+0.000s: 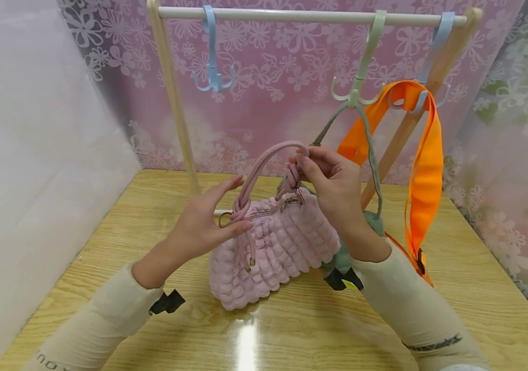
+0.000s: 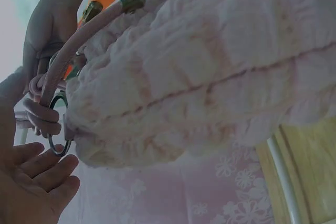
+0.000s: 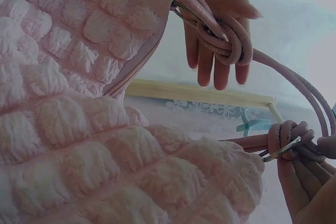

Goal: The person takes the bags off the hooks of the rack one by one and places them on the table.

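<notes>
A puffy pink handbag [image 1: 273, 247] stands tilted on the table, its knotted cord handle [image 1: 264, 162] arching up. My right hand [image 1: 338, 180] pinches the handle between thumb and fingers, just above the right-hand knot [image 1: 293, 175]. At the other end, my left hand [image 1: 196, 221] is spread beside the left knot [image 3: 226, 40] and a metal ring [image 2: 59, 124]. Its fingers are nearly straight behind the knot in the right wrist view, with the thumb in front of the cord in the head view. Metal-tipped cord ends [image 1: 250, 263] hang down the bag's front.
Behind stands a rack with a white rail [image 1: 292, 16] and wooden legs. A blue hook [image 1: 214, 67] hangs at left. A green hook [image 1: 357, 77] bears a green bag [image 1: 375, 221] by its handle. An orange strap [image 1: 426, 190] hangs from another blue hook [image 1: 442, 36] at right.
</notes>
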Motion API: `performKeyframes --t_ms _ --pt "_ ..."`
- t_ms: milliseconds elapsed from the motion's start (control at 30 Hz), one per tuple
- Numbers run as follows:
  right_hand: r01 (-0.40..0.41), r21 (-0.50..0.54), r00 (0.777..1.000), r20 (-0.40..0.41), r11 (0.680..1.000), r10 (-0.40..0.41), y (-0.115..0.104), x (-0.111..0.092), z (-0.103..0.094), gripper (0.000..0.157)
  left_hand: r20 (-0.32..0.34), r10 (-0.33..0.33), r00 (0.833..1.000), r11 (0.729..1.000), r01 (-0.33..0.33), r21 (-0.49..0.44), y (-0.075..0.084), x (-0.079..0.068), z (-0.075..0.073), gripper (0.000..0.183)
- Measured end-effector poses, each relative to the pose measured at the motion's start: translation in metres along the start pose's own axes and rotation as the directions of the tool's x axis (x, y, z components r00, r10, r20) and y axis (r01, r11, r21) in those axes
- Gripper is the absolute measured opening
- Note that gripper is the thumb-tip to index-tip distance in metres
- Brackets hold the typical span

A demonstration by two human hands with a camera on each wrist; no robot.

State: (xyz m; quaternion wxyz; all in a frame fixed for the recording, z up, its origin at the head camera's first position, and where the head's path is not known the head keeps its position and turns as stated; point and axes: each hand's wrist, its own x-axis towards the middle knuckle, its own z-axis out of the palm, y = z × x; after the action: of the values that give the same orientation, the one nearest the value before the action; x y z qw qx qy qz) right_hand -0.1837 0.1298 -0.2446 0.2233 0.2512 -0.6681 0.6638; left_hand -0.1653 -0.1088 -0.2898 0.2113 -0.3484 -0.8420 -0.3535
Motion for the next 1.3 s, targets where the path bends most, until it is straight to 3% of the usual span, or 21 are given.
performKeyframes --t_ms 200,433,567,767,1033,1300 --pt "-0.002 0.001 1.000 -0.007 1.000 0.002 -0.001 -0.001 -0.001 0.025 0.052 -0.047 0.998 0.999 0.048 -0.004 -0.001 -0.004 0.006 0.060" --pt "0.002 0.000 1.000 -0.015 1.000 -0.002 -0.003 -0.001 -0.002 0.025 0.078 -0.080 0.994 0.981 0.093 -0.170 -0.002 -0.004 0.003 0.055" --pt "0.006 -0.001 1.000 -0.015 1.000 -0.006 -0.004 0.000 -0.003 0.025 0.073 -0.108 0.991 0.972 0.121 -0.201 -0.003 -0.005 -0.003 0.057" --pt "0.018 0.004 1.000 0.006 1.000 -0.018 -0.005 -0.001 -0.003 0.024 0.052 -0.133 0.990 0.978 0.140 -0.156 -0.004 -0.009 -0.016 0.056" --pt "0.028 -0.032 0.999 0.024 0.999 -0.027 -0.004 -0.003 -0.001 0.025 0.016 -0.096 0.995 0.986 0.097 -0.134 -0.007 -0.015 -0.030 0.053" --pt "0.022 -0.072 0.998 0.054 0.997 -0.018 -0.003 -0.005 0.003 0.027 -0.015 -0.100 0.995 0.993 0.099 -0.070 -0.007 -0.022 -0.049 0.051"
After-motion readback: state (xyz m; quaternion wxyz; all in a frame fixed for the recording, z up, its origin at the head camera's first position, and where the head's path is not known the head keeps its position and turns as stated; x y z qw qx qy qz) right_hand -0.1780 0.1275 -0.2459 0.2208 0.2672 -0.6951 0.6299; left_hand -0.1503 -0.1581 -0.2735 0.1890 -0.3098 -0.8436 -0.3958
